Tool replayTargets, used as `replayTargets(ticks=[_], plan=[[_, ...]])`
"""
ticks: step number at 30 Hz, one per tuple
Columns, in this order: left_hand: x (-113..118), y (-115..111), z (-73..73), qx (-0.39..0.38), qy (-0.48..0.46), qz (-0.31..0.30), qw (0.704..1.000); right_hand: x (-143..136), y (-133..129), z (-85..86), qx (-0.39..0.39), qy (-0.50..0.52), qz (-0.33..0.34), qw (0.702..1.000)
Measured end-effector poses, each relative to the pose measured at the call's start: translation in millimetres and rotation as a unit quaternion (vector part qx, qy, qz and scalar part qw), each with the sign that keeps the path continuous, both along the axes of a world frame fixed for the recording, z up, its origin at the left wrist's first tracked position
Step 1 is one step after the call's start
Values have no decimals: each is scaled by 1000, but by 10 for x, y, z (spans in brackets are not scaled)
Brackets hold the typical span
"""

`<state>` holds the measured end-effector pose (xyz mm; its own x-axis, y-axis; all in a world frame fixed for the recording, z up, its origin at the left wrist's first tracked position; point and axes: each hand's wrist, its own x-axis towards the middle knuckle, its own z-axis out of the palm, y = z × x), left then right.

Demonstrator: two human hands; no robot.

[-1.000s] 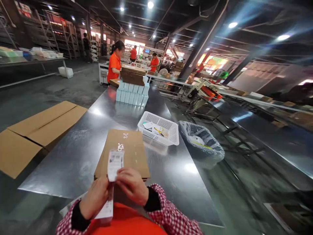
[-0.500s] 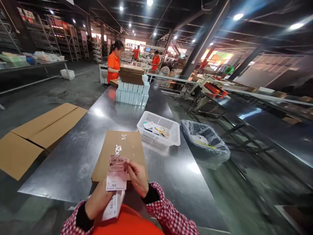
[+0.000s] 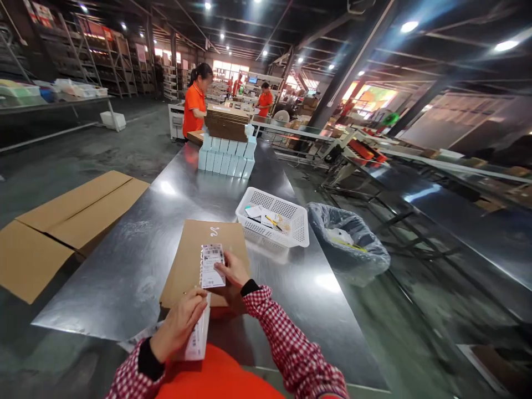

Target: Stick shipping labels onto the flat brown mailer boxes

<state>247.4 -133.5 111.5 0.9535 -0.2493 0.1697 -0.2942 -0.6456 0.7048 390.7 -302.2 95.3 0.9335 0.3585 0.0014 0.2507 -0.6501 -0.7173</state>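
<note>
A brown cardboard box (image 3: pixel 174 266) with white print lies flat on the metal table in front of me. Over its top my right hand (image 3: pixel 235 270) grips the right edge of a printed shipping label (image 3: pixel 213 274). The label seems to be at the box surface, though I cannot tell whether it touches. My left hand (image 3: pixel 183 318) is closed around a folded stack of shipping labels (image 3: pixel 198 338) near the table's front edge, close to my body. Its fingertips are just below the single label's lower end.
Right of the box stands a white perforated basket (image 3: pixel 297 224) with cards and a yellow pen. A plastic-lined bin (image 3: pixel 349 244) sits beyond the table's right edge. Light-blue boxes (image 3: pixel 226 158) are stacked farther back, near a co-worker (image 3: pixel 194 108). An opened carton (image 3: pixel 78 210) is at left.
My right hand has moved the label up and forward from above the left hand onto the box area. My left hand still holds the label stack.
</note>
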Motion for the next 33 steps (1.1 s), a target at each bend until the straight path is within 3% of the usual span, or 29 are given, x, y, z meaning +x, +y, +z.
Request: replayTargets(ticks=[3, 5, 8, 12, 13, 14, 17, 19, 21, 23, 27, 30, 33], plan=[[127, -62, -194, 68, -35, -11, 997, -27, 21, 102, -173, -27, -13, 984], [137, -77, -329, 108, -47, -14, 993, -61, 34, 161, -243, -65, -29, 967], [86, -64, -455, 127, -55, -20, 990, -132, 125, 162, -267, -142, -37, 952], [48, -2, -515, 113, -60, -24, 992, -86, 231, 50, -235, -197, 119, 944], [44, 29, -540, 101, -62, -22, 993, -30, 185, 33, -236, -178, 106, 949], [36, 71, -577, 90, -67, -12, 994, 31, 100, 26, -239, -147, 50, 959], [-35, 244, -763, 86, -102, 76, 988, 127, -305, 16, -185, -23, -178, 966], [-112, 353, -895, 96, -119, 153, 976, 51, -544, -32, -126, 23, -213, 969], [-182, 409, -959, 100, -110, 190, 971, -92, -661, -128, -57, 47, -188, 979], [-221, 407, -920, 96, -81, 184, 975, -210, -676, -234, 14, 57, -195, 979], [-220, 346, -652, 52, -23, 155, 986, -281, -837, -310, 145, 44, -235, 960], [-241, 332, -445, -17, -27, 178, 983, -412, -1461, -271, 278, 80, -253, 923], [-297, 307, -259, -57, -98, 196, 974, -680, -2424, -286, 329, 118, -322, 880]])
